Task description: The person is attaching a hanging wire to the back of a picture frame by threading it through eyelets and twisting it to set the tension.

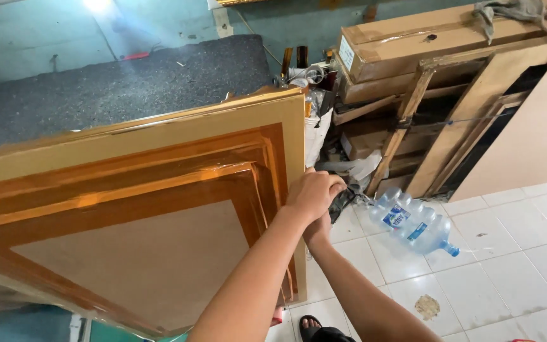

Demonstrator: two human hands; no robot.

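The big wooden panel (140, 209) wrapped in glossy brown tape stands tilted before me, filling the left. My left hand (314, 193) curls closed over its right edge; my right hand (318, 229), just beneath, grips the same edge. Farther right, a blue water jug (413, 221) lies on white tiles (514, 253).

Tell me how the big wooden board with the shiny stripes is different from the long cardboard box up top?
The wooden board stands tilted right by the hands, with glossy orange-brown bands framing a plain panel; the cardboard box lies flat on a stack, plain and dull. The left hand grips the board's edge; nothing holds the box, though a grey rag lies on it. Both are brownish.
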